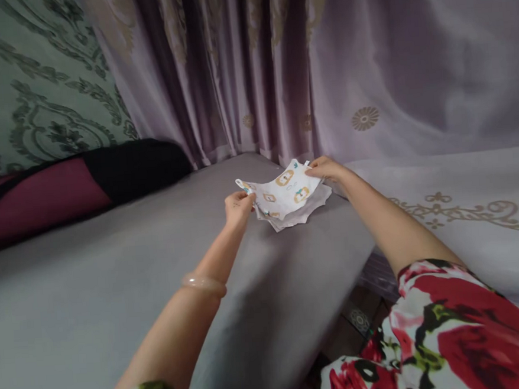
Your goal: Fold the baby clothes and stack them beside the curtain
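Observation:
A small white cloth [281,194] with orange and teal printed figures is stretched between both hands, sagging in the middle. My left hand [239,205] pinches its left edge, fingers closed. My right hand [326,169] grips its upper right corner between thumb and fingers. Just beneath the printed cloth, a paler cloth [302,216] with an uneven edge shows over the grey bed surface [158,272].
A dark red and black long padded item [59,188] lies along the green patterned wall at the left. Purple curtains [251,70] hang behind the bed. On the right, beyond the bed's edge, are pale embroidered fabric [477,203] and dark floor tiles [359,321].

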